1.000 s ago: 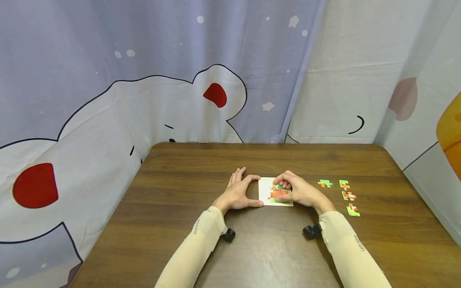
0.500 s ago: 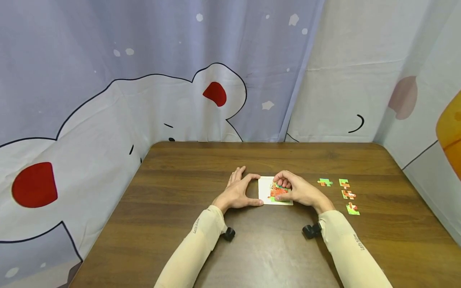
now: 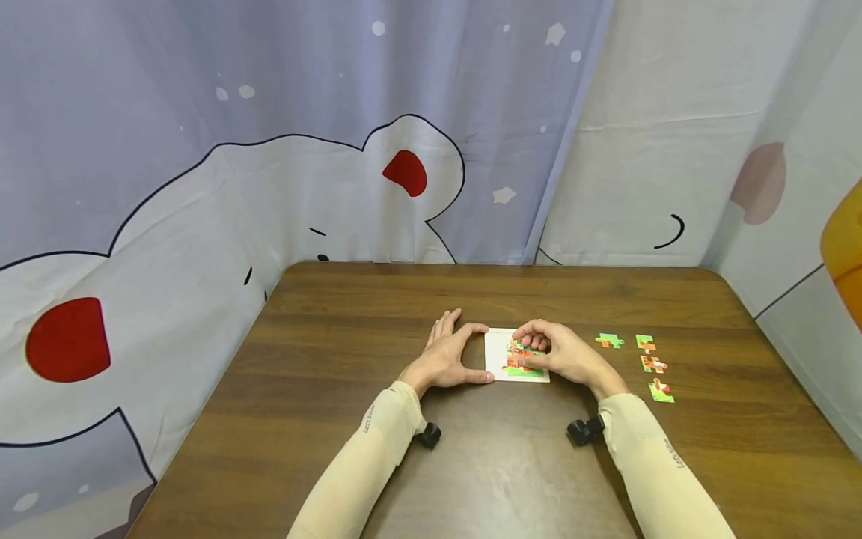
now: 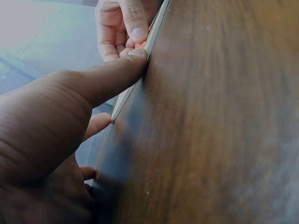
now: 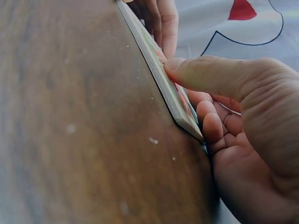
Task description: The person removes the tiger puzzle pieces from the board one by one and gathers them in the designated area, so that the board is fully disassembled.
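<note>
A small white puzzle board (image 3: 495,353) lies flat on the table, with joined orange and green jigsaw pieces (image 3: 527,372) on its right part. My left hand (image 3: 444,361) spans the board's left end, thumb at the near corner and index finger at the far one, its other fingers stretched out on the table. Over the right part, my right hand (image 3: 569,355) has thumb and fingers bent around a jigsaw piece among the joined ones, largely hidden by them. In the right wrist view the thumb (image 5: 175,65) presses on the orange picture, the other fingers curled at the board's far side.
Several loose jigsaw pieces lie to the right: a green and orange one (image 3: 610,341), and a column of others headed by a small piece (image 3: 645,343). The brown wooden table (image 3: 377,292) ends at a patterned curtain (image 3: 498,135). Black wrist cameras sit beneath both sleeves.
The right thumb has shifted slightly away from the near edge, toward the middle of the picture, showing more green near that edge. The left hand and board stay put; the head view shifts slightly.
</note>
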Demonstrator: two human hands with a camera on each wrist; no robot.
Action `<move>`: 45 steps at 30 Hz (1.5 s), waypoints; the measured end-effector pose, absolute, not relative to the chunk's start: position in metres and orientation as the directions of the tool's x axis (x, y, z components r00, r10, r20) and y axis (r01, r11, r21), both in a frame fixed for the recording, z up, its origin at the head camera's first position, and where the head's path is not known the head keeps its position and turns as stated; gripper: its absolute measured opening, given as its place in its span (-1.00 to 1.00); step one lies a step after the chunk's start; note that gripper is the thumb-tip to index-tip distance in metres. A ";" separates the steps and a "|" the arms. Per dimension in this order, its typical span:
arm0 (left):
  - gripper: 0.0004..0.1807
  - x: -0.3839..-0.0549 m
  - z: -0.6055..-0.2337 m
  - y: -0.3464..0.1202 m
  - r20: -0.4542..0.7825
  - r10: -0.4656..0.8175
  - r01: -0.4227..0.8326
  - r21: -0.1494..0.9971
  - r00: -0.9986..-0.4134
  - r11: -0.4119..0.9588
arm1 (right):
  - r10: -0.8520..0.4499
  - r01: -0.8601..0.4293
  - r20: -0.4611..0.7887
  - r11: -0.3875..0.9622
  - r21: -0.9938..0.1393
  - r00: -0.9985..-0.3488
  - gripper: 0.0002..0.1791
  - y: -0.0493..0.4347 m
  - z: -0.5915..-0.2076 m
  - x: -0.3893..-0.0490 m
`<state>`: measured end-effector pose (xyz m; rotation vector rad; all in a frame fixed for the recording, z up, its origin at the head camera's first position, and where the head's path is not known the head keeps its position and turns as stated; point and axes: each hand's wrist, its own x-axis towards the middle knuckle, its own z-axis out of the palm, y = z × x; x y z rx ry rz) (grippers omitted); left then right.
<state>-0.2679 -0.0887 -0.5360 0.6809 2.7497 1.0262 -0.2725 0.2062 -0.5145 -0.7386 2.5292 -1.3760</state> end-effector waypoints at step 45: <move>-0.04 -0.261 -0.522 -0.089 0.005 0.458 0.348 0.657 -0.889 0.668 | -0.485 -0.368 0.175 0.336 -0.867 -0.856 -0.55 0.220 -0.470 -0.268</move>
